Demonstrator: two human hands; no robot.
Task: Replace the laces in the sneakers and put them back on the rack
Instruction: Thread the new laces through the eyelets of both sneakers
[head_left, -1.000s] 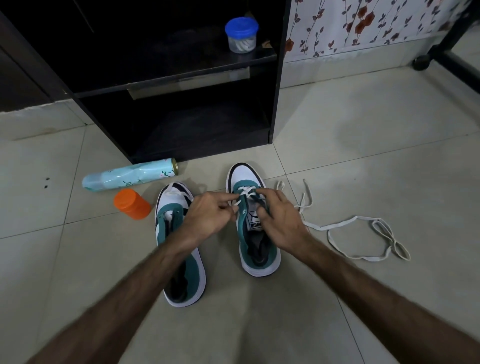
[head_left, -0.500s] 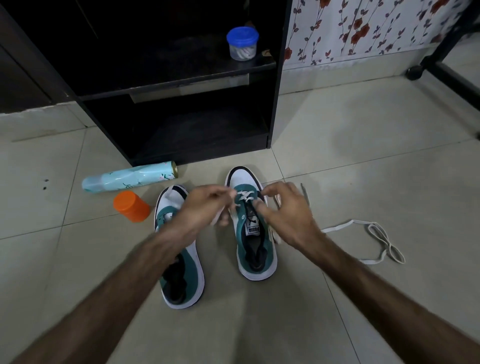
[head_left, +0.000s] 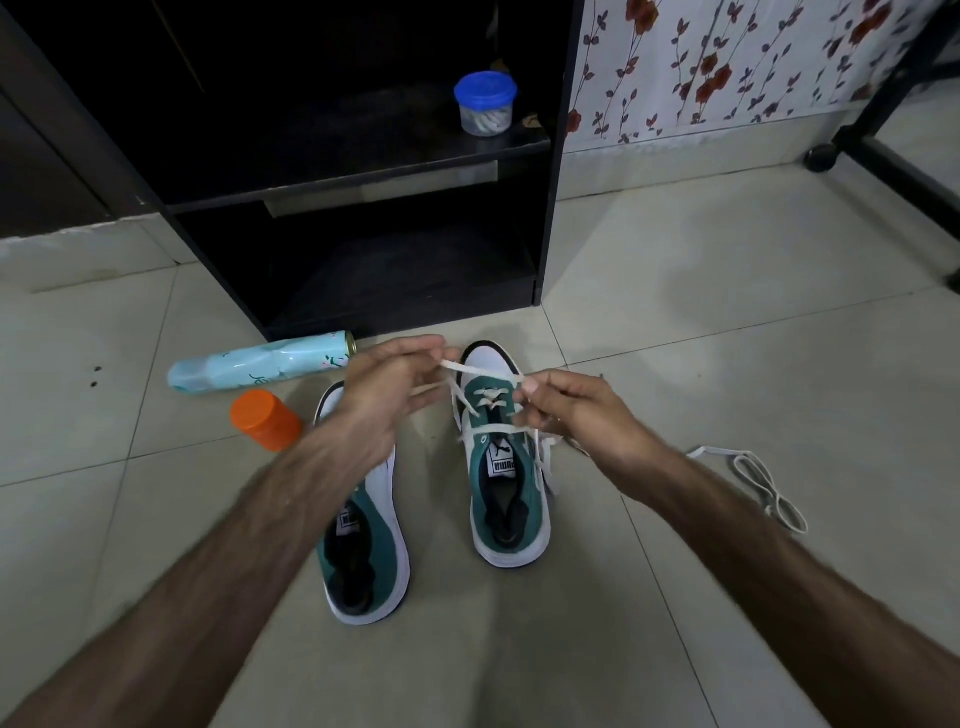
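Observation:
Two green-and-white sneakers stand on the tiled floor, toes toward the black rack (head_left: 548, 218). The right sneaker (head_left: 506, 483) has a white lace (head_left: 480, 371) threaded through its lowest eyelets. My left hand (head_left: 387, 395) pinches one end of that lace above the shoe's toe. My right hand (head_left: 576, 415) pinches the other end just right of the eyelets, so the lace runs taut between the two hands. The left sneaker (head_left: 371, 551) has no lace showing, and my left forearm covers its toe. A second white lace (head_left: 763, 480) lies loose on the floor to the right.
A pale blue spray can (head_left: 260, 366) lies on its side left of the shoes, with an orange-capped jar (head_left: 267, 418) in front of it. A blue-lidded tub (head_left: 485, 104) sits on the rack's upper shelf. A black wheeled frame (head_left: 883, 135) stands at the far right.
Both hands rose from the right sneaker's eyelets and drew apart, pulling the lace ends up and taut. The slack lace on the floor beside the shoe has shortened.

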